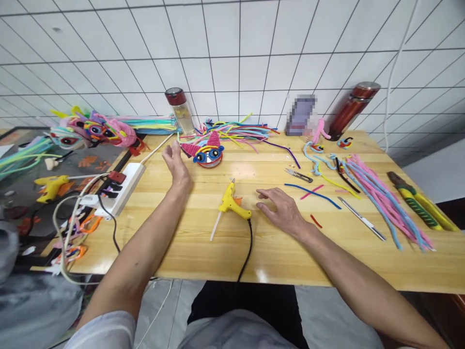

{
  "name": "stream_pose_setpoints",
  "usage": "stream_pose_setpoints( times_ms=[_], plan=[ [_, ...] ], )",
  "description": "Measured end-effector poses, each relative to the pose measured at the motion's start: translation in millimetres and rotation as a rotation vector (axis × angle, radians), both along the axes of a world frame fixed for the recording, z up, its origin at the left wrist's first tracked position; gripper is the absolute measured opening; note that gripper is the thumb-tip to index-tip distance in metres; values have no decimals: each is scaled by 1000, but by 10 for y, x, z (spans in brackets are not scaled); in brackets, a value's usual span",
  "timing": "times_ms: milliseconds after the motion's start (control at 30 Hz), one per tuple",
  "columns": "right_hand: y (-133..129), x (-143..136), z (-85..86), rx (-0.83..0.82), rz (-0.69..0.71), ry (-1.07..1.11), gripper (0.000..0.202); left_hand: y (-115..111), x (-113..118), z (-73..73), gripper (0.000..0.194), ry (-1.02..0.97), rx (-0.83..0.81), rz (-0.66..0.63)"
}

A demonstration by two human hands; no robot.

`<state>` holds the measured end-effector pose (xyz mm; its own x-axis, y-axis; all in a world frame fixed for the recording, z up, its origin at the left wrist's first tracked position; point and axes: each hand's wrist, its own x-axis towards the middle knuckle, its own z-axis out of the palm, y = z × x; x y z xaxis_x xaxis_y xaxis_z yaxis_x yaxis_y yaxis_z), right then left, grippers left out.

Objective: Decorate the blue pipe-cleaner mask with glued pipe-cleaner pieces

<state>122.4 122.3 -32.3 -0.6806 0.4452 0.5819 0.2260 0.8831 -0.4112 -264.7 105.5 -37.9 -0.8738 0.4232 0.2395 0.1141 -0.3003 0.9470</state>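
Observation:
My left hand (pixel 176 165) is raised edge-on over the wooden table, fingers stretched, holding nothing I can see. Just right of it lies a pipe-cleaner animal face (pixel 208 154) with pink pointed ears and blue-ringed eyes; whether the hand touches an ear I cannot tell. My right hand (pixel 278 207) hovers or rests palm down, fingers apart and slightly bent, with nothing in it. Between my hands lies a yellow hot glue gun (pixel 232 201), its nozzle pointing away from me and a glue stick jutting from its back. Neither hand touches it.
Right of my right hand lie thread snips (pixel 300 175), a craft knife (pixel 361 218), pliers (pixel 414 203) and pink and blue pipe cleaners (pixel 385 198). A power strip (pixel 123 189) with cords is at left, near another glue gun (pixel 53 188). A bottle (pixel 180 111) and thermos (pixel 354 111) stand behind.

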Motion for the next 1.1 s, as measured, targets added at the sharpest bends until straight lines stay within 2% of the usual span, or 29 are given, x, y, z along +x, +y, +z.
stream_pose_setpoints(
  times_ms=[100,167,300,400,533,667,733,833,900,967,1100],
  plan=[
    [-104,-92,-21,6,42,-74,35,-167,13,95,76,-46,-13,104],
    [-179,-162,-56,22,49,-143,40,-280,144,108,72,-45,-35,88],
    [-271,-285,-165,58,32,-220,35,-430,497,-31,69,-30,-100,31],
    [-256,-310,-201,47,39,-182,30,-454,656,-149,65,25,-119,-24],
    [-141,-165,-98,65,29,-131,34,-451,716,-196,56,124,-146,-51],
    [26,57,35,81,-76,-103,33,-452,718,-217,49,168,-209,-36],
    [108,102,43,80,-111,-107,31,-433,685,-241,58,159,-240,-39],
    [196,58,-18,67,-139,-99,28,-356,558,-269,90,102,-259,-52],
    [230,-3,-80,65,-164,-98,25,-277,437,-265,107,86,-240,-114],
    [254,-48,-139,76,-191,-109,23,-185,328,-237,114,107,-181,-225],
    [312,-54,-213,85,-263,-99,22,-30,242,-135,113,166,-93,-462]
  ],
)
